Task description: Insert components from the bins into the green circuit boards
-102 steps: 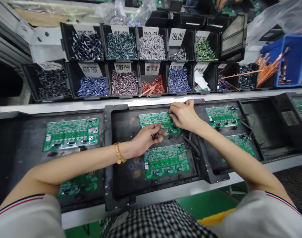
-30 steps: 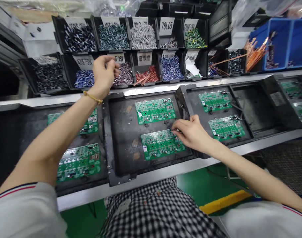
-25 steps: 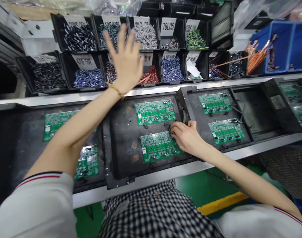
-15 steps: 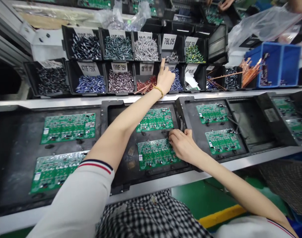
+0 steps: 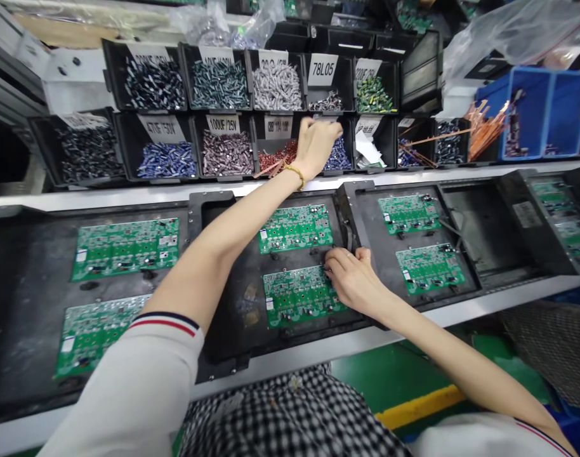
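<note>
Currently, the left hand is hovering over blue components, fingers curled. The right hand is resting bunched fingertips at the middle tray's lower green board. Neither grip is showing clearly.

Right hand hides far-right corner of nearer middle circuit board; left hand partly blocks blue capacitors.

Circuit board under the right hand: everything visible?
Rigid-looking, rectangular green circuit board with a white label by its left edge and small components along its near edge. It lies in a black tray, nearer the person than another board. The right hand hides its far right corner; contact is unclear.
</note>
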Demonstrator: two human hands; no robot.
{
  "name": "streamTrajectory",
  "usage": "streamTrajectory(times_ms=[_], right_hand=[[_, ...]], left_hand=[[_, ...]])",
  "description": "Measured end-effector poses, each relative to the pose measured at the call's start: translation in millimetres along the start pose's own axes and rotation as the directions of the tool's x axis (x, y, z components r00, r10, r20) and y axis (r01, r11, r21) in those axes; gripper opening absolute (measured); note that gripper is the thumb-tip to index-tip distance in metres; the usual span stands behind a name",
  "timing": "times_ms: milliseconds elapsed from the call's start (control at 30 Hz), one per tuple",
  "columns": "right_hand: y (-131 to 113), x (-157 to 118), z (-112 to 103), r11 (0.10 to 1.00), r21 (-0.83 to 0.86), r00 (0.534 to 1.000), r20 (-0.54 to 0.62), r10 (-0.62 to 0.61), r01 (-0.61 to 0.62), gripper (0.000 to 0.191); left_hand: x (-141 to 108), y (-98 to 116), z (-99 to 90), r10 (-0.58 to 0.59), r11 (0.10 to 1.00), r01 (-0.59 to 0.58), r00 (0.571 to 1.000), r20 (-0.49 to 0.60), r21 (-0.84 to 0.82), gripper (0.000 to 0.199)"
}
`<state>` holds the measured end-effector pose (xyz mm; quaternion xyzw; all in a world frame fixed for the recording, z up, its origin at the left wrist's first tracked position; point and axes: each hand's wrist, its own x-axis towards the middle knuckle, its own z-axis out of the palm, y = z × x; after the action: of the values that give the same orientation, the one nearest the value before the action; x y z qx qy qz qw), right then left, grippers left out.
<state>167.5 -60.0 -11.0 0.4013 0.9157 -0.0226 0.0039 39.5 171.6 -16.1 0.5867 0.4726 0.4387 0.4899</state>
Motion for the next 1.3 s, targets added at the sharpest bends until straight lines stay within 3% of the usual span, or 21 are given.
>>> streamTrajectory(times_ms=[100,200,333,433,500,567,667,733,833,900,1067,1133,1167,1300], right_hand=[[1,0,-1,0.999,-0.035,0.999,0.036,-0.015,0.016,0.017],[0,1,-2,0.996,-0.084,0.997,0.06,-0.039,0.044,0.018],[-2,2,-5,0.985,-0.153,0.995,0.076,-0.063,0.074,0.019],[-3,4,-5,0.975,-0.184,0.989,0.106,-0.104,0.123,0.023],[-2,5,-4,0.97,-0.183,0.983,0.119,-0.137,0.158,0.024],[-1,5,-4,0.976,-0.162,0.984,0.119,-0.13,0.148,0.023],[0,4,-7,1.0,-0.01,0.997,0.067,-0.028,0.028,0.016],[-2,4,-12,0.978,0.198,0.997,-0.009,0.071,-0.068,0.013],[-8,5,-22,0.888,0.45,0.982,-0.103,0.159,-0.097,0.013],[-12,6,-27,0.874,0.48,0.974,-0.147,0.17,-0.08,0.013],[-18,3,-38,0.937,0.34,0.968,-0.201,0.15,-0.075,0.017],[-13,0,-40,0.949,0.303,0.968,-0.203,0.149,-0.082,0.019],[-8,-1,-40,0.953,0.288,0.967,-0.198,0.158,-0.097,0.019],[17,-2,-25,0.966,0.237,0.987,-0.096,0.129,-0.104,0.017]], left_hand=[[-31,17,-0.5,0.038,0.999,-0.037,0.998,-0.055,0.014,0.021],[-86,31,-6.0,-0.196,0.96,0.201,0.98,0.041,-0.197,0.021],[-167,32,-22.2,-0.441,0.781,0.536,0.837,0.325,-0.32,0.014],[-208,27,-33.4,-0.576,0.624,0.704,0.708,0.408,-0.339,0.019],[-224,25,-36.9,-0.61,0.544,0.758,0.652,0.45,-0.36,0.023],[-233,23,-37.0,-0.608,0.509,0.771,0.636,0.475,-0.382,0.024],[-240,20,-33.4,-0.609,0.497,0.774,0.633,0.478,-0.393,0.027],[-243,19,-30.2,-0.595,0.539,0.749,0.662,0.455,-0.385,0.03],[-247,18,-24.7,-0.537,0.657,0.664,0.744,0.396,-0.356,0.035],[-249,20,-20.3,-0.497,0.719,0.609,0.787,0.365,-0.334,0.037],[-250,25,-10.8,-0.414,0.79,0.5,0.862,0.293,-0.355,0.037],[-247,26,-11.7,-0.44,0.749,0.533,0.844,0.306,-0.393,0.036],[-246,26,-13.6,-0.485,0.699,0.579,0.815,0.318,-0.419,0.033],[-239,24,-23.6,-0.697,0.452,0.737,0.643,0.317,-0.502,0.023]])
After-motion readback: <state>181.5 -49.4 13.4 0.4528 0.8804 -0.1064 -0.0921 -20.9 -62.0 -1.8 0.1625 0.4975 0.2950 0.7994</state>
